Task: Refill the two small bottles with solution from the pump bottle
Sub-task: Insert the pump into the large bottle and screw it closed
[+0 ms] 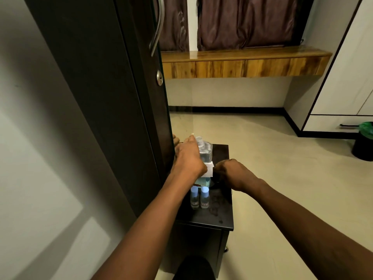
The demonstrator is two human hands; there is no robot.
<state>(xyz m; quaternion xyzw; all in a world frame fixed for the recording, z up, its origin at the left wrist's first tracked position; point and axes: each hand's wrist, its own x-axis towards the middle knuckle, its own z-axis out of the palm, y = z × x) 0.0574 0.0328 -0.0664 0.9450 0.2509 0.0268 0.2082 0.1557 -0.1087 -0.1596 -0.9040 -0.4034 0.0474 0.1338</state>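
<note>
Your left hand (188, 158) wraps the uncapped pump bottle (205, 152) to steady it, right hand (234, 174) curled beside, grip unclear; capped small bottles (199, 198) wait on desk (222, 215).

The pump bottle (205, 152) is clear, glossy plastic with a matt white paper label (209, 168). The 2 small bottles (199, 198) are clear plastic with smooth pale blue caps. The desk (220, 211) is dark, glossy and smudged. The door (113, 98) is dark matt wood with a polished metal handle (158, 27). The shelf (242, 63) is varnished wood; the curtains (246, 21) are cloth
</note>
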